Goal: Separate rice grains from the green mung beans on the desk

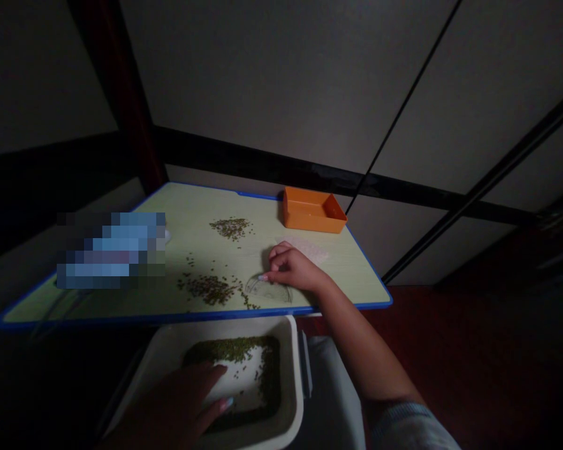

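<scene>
Two loose heaps of small greenish grains lie on the table point(309, 300): the farther heap point(232, 229) towards the middle of the far edge, the nearer heap point(211, 289) close to the near edge. Stray grains run from the nearer heap to a clear curved piece point(268, 289), set just inside the near edge. The right hand point(286, 265) is above that piece, fingers curled and thumb drawn in; I cannot tell whether it pinches anything. A pale pinkish sheet point(309, 249) lies beyond this hand, partly behind it. The orange box point(314, 212), open at the top, takes up the far right corner. A blurred blue patch point(117, 250) covers part of the left edge. The right forearm crosses the near edge by the near right corner. Below the near edge is a white basin point(296, 375) of more grains; the left hand point(187, 394) reaches inside, thumb and finger parted, hiding some of them.
</scene>
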{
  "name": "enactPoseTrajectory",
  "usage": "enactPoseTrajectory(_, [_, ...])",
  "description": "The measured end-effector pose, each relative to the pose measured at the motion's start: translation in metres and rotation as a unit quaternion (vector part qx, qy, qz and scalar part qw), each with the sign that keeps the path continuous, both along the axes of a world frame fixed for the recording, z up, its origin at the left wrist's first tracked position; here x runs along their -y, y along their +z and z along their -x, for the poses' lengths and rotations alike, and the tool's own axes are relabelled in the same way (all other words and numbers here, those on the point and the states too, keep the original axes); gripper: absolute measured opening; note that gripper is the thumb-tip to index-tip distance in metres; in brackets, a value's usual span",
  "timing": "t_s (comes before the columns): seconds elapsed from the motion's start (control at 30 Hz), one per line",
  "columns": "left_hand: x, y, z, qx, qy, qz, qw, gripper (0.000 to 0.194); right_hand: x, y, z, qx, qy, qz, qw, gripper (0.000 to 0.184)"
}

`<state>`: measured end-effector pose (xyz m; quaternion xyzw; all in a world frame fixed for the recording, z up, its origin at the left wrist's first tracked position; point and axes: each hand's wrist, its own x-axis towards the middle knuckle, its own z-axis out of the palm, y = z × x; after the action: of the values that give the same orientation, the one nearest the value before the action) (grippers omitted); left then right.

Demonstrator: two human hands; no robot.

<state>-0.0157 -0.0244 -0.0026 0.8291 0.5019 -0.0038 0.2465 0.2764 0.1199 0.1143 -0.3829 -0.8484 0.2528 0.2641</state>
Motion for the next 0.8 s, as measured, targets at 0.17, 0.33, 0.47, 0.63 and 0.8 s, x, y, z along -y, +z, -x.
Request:
enactPoseTrajectory(0.17, [0.0009,0.0026,-0.0021,0.002,0.003,-0.012,1.0,0.049,0.0016,-0.0002,-0.0016,-0.007,0.012,-0.002,1.0,0.037])
enactPoseTrajectory(0.33, [0.0017,0.0064,-0.0016,0.019,0.0,-0.035,0.999,0.047,0.0032,0.0004,-0.002,-0.005,0.022,-0.002,1.0,0.039])
enactPoseTrajectory(0.47, [0.0017,0.0065,0.0006,0.018,-0.006,-0.04,0.999,0.047,0.0037,0.0012,-0.0004,-0.008,0.024,-0.005,1.0,0.038])
enactPoseTrajectory(0.63, [0.0016,0.002,0.002,0.03,-0.005,-0.076,0.997,0.043,0.0042,0.0021,0.0007,0.0,0.019,0.002,1.0,0.038])
enactPoseTrajectory(0.8, [0.0003,0.0044,-0.0014,0.022,-0.017,-0.078,0.997,0.042,0.0031,0.0004,0.0009,0.002,0.024,-0.001,1.0,0.038])
